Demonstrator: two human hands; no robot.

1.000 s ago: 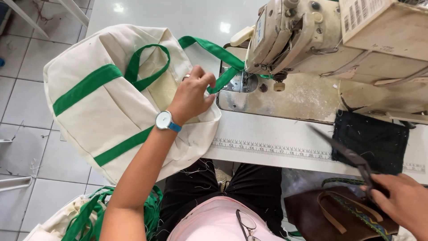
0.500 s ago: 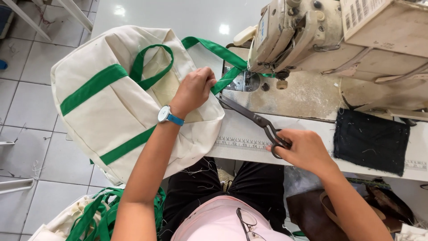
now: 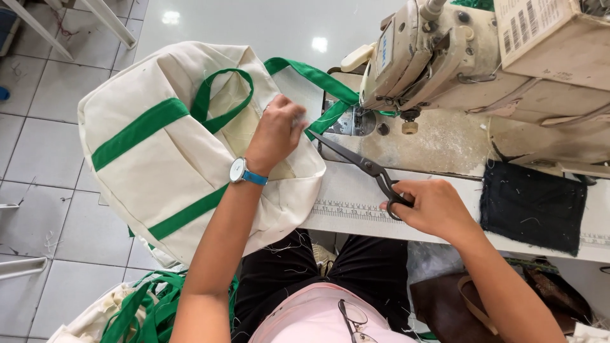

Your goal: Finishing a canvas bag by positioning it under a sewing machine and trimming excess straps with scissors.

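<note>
Moved: scissors (image 3: 365, 166) now angle closer to the green strap (image 3: 318, 79).
Bag: canvas tote (image 3: 165, 159) overhangs the worktop (image 3: 356, 213) edge.
Left hand (image 3: 276, 130): closed, pinching the tote.
Right hand (image 3: 432, 206): gripping the scissors.
Risk: blades could nick canvas or fingers.

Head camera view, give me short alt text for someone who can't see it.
A person's right hand points black scissors at a green strap by a sewing machine, while the left hand holds a cream canvas bag with green bands on the table.

The scissors' (image 3: 365, 166) handles are hidden inside the right hand (image 3: 432, 206).
</note>
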